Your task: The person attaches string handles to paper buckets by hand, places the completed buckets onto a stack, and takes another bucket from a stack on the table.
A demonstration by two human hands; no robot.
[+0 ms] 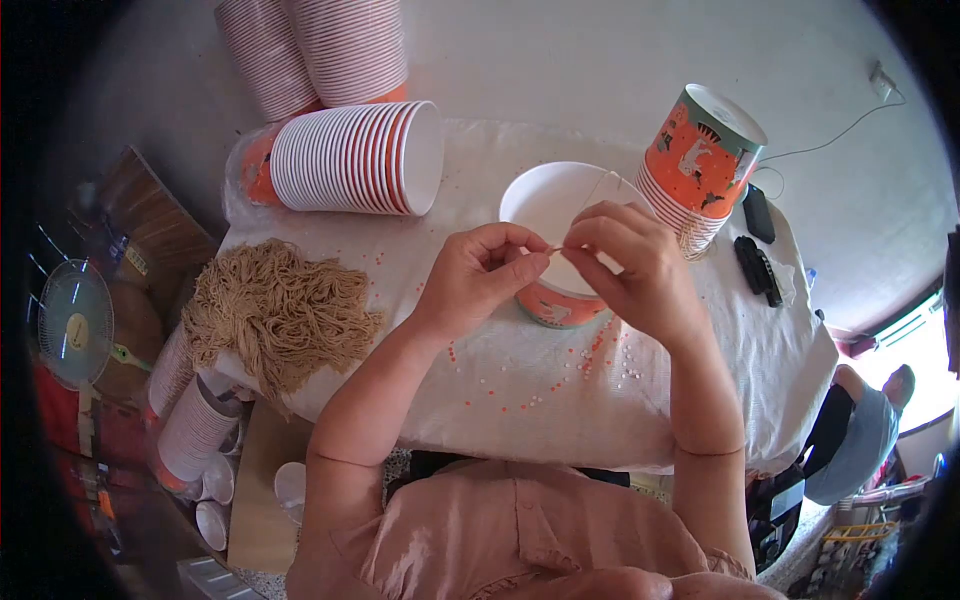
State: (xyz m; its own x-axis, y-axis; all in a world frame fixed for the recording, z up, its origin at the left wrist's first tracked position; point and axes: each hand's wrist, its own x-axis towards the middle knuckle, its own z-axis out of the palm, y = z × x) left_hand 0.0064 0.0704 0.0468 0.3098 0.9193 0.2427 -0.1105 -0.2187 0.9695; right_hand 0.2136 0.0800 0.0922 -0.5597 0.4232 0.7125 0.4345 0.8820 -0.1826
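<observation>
A white paper bucket [540, 190] with an orange printed outside stands upright on the cloth-covered table. Over its near side my left hand [475, 275] and my right hand [640, 265] meet fingertip to fingertip. Both are closed in a pinch on a thin tan string [556, 250], of which only a short bit shows between the fingers. Another thin length of string [600, 184] rises at the bucket's far rim, above my right hand. Whether the two bits are one piece I cannot tell. Small red and white punched dots [600, 350] lie scattered on the cloth.
A heap of tan strings [285, 315] lies at the left. Behind it a stack of nested buckets [345, 160] rests on its side. More stacked buckets [700, 155] stand at the right, beside a black hand tool [757, 270]. A person [865, 430] sits farther right.
</observation>
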